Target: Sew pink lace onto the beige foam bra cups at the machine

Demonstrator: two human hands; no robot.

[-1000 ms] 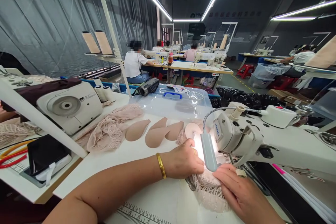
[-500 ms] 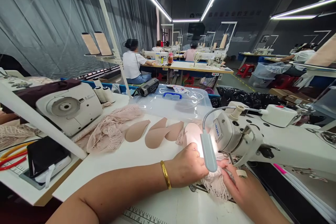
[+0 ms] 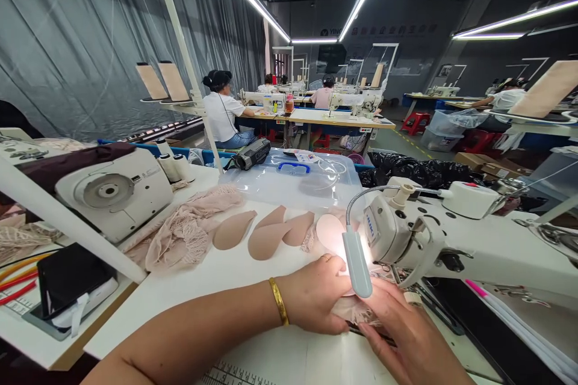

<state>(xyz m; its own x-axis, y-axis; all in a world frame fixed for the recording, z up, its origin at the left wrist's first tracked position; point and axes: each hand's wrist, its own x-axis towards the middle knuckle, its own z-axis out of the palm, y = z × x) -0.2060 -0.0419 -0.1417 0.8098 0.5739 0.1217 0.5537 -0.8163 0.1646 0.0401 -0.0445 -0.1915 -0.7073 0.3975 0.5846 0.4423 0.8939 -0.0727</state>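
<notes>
A bunched piece of pale pink lace fabric (image 3: 356, 311) lies under the sewing machine (image 3: 391, 231), close to the needle area. My left hand (image 3: 316, 295) holds its left side, fingers curled onto the cloth and thumb low along it. From the right, my right hand (image 3: 400, 328) grips the other side, thumb below and fingers above. A grey lamp (image 3: 357, 264) on a bent neck hides some fingertips and the needle. Just behind my left hand is a rounded pale pink pad (image 3: 330, 232), brightly lit.
Beige teardrop-shaped pads (image 3: 270, 240) and a heap of pink lace (image 3: 194, 222) lie on the white table. A clear plastic box (image 3: 293, 177) stands behind them. At left are another machine (image 3: 112, 189) and a thread-stand pole (image 3: 180, 36). Several people sew further back.
My right hand has moved up and left over the lace, covering its hanging fringe. My left thumb now stretches out lower, and the pale pad shows more fully. The view has shifted slightly.
</notes>
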